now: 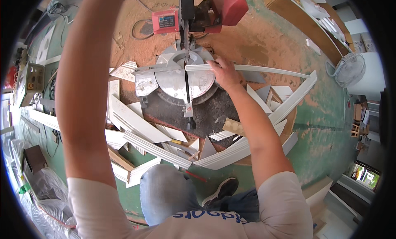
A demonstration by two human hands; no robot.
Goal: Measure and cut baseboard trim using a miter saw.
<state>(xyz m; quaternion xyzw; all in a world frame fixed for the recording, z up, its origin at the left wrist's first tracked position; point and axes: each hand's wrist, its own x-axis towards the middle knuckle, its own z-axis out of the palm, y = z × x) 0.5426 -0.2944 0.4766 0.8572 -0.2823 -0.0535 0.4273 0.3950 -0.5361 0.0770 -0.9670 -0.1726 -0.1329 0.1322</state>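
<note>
My right hand (226,75) is closed round a long white moulding strip (268,69), fingers over its top edge. The strip lies across the round metal table of a mitre saw (171,83). Its left end is at the slot, close beside the saw blade (187,43), and its far right end meets another white moulding (295,94). My left arm (84,94) stretches up past the top edge of the picture, so the left hand is out of sight. The raised saw head has a red housing (231,8) and a red box (166,21) with a dark label.
White moulding offcuts (140,119) lie in a heap round the saw's front and sides. Sawdust (255,45) covers the floor behind it. To the right stand a fan (350,70) and a brown wooden box (295,16). Plastic sheeting (47,189) lies at the lower left.
</note>
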